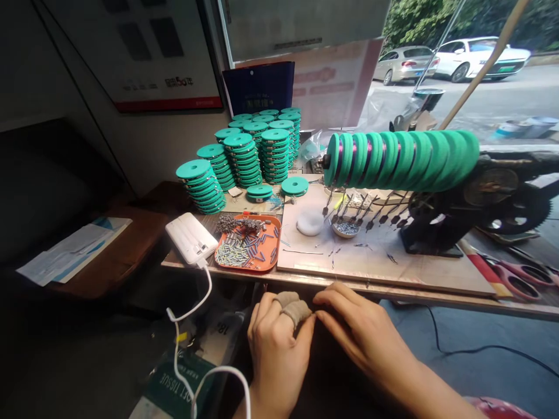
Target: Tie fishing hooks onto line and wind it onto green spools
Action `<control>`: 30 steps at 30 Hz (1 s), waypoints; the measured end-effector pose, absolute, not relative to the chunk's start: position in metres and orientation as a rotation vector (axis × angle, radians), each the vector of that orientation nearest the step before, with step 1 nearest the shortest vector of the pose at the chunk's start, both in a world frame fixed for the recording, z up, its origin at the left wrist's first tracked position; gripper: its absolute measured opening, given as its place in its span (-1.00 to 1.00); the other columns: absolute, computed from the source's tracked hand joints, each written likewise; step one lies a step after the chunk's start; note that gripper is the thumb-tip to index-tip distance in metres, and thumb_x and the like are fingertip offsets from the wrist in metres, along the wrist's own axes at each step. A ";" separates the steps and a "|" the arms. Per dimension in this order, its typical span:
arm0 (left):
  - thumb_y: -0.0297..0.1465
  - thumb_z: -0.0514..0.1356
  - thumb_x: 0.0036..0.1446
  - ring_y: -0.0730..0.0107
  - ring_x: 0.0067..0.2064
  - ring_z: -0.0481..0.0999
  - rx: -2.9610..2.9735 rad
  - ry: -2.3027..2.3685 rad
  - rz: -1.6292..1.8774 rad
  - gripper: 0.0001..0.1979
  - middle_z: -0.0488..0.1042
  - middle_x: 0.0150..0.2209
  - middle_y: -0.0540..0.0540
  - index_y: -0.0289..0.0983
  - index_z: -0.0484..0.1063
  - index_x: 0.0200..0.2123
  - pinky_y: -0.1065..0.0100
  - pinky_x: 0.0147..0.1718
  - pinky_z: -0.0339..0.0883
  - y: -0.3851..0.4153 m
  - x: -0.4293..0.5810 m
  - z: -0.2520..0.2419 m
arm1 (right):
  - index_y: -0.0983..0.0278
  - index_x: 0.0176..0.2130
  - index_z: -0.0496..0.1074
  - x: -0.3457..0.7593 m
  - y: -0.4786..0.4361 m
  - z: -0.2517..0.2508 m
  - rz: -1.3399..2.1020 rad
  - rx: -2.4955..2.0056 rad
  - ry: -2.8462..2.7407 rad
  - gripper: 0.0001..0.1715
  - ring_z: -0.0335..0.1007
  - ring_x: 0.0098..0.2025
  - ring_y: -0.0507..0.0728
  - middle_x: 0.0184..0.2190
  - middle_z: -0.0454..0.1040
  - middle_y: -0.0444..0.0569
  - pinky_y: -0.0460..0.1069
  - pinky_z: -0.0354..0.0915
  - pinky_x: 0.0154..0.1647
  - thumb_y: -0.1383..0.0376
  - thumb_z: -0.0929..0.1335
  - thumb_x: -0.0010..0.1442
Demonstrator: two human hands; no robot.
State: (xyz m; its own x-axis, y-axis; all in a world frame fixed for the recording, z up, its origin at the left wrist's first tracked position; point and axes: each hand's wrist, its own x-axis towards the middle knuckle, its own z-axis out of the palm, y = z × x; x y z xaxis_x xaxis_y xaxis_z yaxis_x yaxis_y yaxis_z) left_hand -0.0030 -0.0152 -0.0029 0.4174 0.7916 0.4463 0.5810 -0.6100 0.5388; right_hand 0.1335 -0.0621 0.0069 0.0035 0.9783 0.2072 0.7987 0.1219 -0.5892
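Just below the table's front edge, my left hand (282, 343) is closed, with beige cloth covers on two of its fingers. My right hand (364, 326) meets it from the right, thumb and fingers pinched together. Whatever lies between the fingertips is too small to make out. Beyond the hands, an orange tray (278, 235) holds small tubes and metal pieces. A wooden board (305, 262) bears a round white pad (310, 223), a bowl of small metal parts (346, 228) and loose bits. Above it, a row of green foam spools (402, 160) sits on a machine's shaft, dark clips hanging beneath.
Stacks of green spools (240, 154) stand at the back left. A white power bank (191, 237) lies left of the tray, its cable (209, 291) hanging down. Red-handled scissors (519, 276) lie at the right, near the machine (437, 215). A tissue pack (174, 384) is low at left.
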 end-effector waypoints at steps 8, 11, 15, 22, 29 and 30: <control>-0.55 0.26 -0.11 0.24 -0.32 0.43 2.367 1.183 0.895 -0.88 0.50 -0.40 -0.08 -0.22 0.48 -0.47 0.23 -0.37 0.35 -0.012 -0.001 -0.003 | 0.27 -0.39 0.33 0.138 -0.062 0.004 0.422 -1.695 -1.832 -0.76 0.31 -0.47 0.04 -0.45 0.35 -0.04 -0.10 0.25 -0.47 0.38 0.14 0.21; -0.48 0.30 -0.14 0.21 -0.26 0.43 2.310 1.155 0.742 -0.79 0.49 -0.32 -0.09 -0.21 0.48 -0.33 0.20 -0.31 0.36 -0.008 -0.007 0.001 | 0.27 -0.37 0.33 0.140 -0.062 0.005 0.445 -1.694 -1.806 -0.78 0.31 -0.45 0.04 -0.43 0.35 -0.04 -0.09 0.25 -0.45 0.38 0.15 0.21; -0.41 0.18 0.03 0.23 -0.20 0.41 2.354 1.069 0.607 -0.85 0.48 -0.27 -0.07 -0.17 0.47 -0.28 0.18 -0.25 0.31 -0.003 -0.014 0.007 | 0.27 -0.36 0.33 0.141 -0.062 0.007 0.470 -1.676 -1.823 -0.78 0.30 -0.44 0.05 -0.43 0.35 -0.04 -0.08 0.25 -0.44 0.39 0.15 0.21; -0.47 0.19 0.01 0.29 -0.30 0.40 2.404 1.049 0.601 -0.89 0.49 -0.37 -0.04 -0.17 0.49 -0.39 0.26 -0.34 0.27 -0.004 -0.012 0.012 | 0.26 -0.36 0.36 0.139 -0.061 0.007 0.466 -1.662 -1.838 -0.80 0.33 -0.42 0.06 -0.43 0.38 -0.04 -0.08 0.26 -0.43 0.38 0.18 0.19; -0.47 0.23 -0.03 0.29 -0.30 0.39 2.368 1.050 0.613 -0.94 0.48 -0.38 -0.02 -0.19 0.47 -0.45 0.24 -0.33 0.24 -0.004 -0.011 0.010 | 0.28 -0.38 0.36 0.138 -0.061 0.006 0.491 -1.662 -1.850 -0.79 0.30 -0.41 0.07 -0.46 0.36 -0.04 -0.07 0.23 -0.43 0.39 0.18 0.20; -0.47 0.24 -0.03 0.28 -0.29 0.38 2.364 1.053 0.612 -0.94 0.48 -0.38 -0.02 -0.19 0.47 -0.46 0.24 -0.33 0.24 -0.003 -0.010 0.010 | 0.28 -0.39 0.35 0.138 -0.061 0.006 0.505 -1.658 -1.850 -0.79 0.30 -0.41 0.07 -0.46 0.36 -0.05 -0.07 0.22 -0.43 0.40 0.18 0.19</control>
State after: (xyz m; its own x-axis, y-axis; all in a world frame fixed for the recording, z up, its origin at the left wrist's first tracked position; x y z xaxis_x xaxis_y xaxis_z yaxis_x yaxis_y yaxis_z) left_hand -0.0105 -0.0034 0.0099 0.6045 0.7705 0.2021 0.5569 -0.5902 0.5844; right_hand 0.1382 -0.0610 0.0063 -0.0423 0.9829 0.1790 0.7556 0.1487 -0.6379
